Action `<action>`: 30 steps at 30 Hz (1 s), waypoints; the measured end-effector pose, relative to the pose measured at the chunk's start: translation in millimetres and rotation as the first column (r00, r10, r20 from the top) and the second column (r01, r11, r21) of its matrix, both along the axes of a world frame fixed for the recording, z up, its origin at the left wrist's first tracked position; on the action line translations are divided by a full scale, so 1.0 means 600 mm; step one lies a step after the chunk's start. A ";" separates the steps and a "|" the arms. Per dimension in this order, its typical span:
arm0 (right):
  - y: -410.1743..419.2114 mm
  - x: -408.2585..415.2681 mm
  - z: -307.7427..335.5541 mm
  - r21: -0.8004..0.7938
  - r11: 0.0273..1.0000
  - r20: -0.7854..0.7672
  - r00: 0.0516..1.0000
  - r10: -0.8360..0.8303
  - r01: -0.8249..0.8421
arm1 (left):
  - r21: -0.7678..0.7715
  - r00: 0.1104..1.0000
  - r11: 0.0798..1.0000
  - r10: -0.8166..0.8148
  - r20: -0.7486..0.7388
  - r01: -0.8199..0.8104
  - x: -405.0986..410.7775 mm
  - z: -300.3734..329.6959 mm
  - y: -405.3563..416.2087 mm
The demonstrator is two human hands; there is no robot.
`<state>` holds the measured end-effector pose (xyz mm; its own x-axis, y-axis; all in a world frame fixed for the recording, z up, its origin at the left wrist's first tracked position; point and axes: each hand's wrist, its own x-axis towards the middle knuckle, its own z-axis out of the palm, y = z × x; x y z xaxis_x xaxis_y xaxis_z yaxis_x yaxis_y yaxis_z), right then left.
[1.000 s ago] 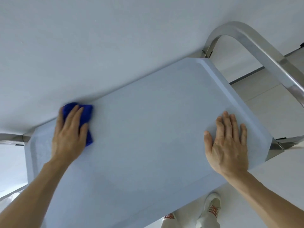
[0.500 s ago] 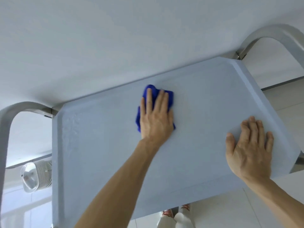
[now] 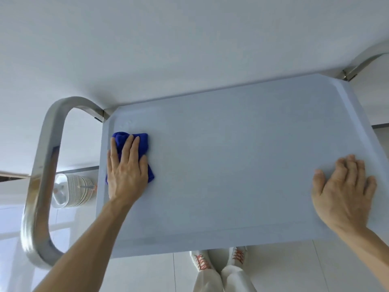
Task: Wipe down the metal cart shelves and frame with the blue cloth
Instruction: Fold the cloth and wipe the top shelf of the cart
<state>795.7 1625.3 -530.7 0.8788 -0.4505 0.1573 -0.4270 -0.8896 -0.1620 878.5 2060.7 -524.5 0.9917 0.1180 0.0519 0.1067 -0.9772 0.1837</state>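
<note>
The cart's top shelf (image 3: 231,165) is a pale grey-blue tray with a raised rim, filling the middle of the head view. A folded blue cloth (image 3: 141,144) lies near the shelf's left edge, and my left hand (image 3: 126,173) presses flat on it, fingers spread over the cloth. My right hand (image 3: 345,194) rests flat and empty on the shelf near its right front corner. A polished metal handle loop (image 3: 42,175) of the frame curves down the left side. Another frame bar (image 3: 362,62) shows at the upper right corner.
A white wall runs along the shelf's far edge. A stack of white plates (image 3: 73,190) sits low beyond the left handle. My white trousers and shoes with orange laces (image 3: 219,262) stand on the tiled floor below the shelf's front edge.
My left hand slid the blue cloth from the shelf's middle back to its left side. The view has shifted left, so the left handle now shows fully. My right hand stayed planted.
</note>
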 end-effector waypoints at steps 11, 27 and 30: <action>0.260 0.086 0.006 0.103 0.808 -0.065 0.806 0.588 -0.581 | 0.002 1.000 1.000 -0.020 -0.005 0.020 0.004 -0.012 0.004; 0.268 0.078 -0.041 -0.057 0.824 -0.047 0.826 0.562 -0.563 | 0.092 0.777 0.781 -0.624 0.081 0.618 0.165 -0.004 -0.081; 0.268 0.075 -0.042 -0.054 0.829 -0.019 0.830 0.557 -0.557 | 0.082 0.841 0.843 -0.537 0.067 0.532 0.208 0.003 -0.009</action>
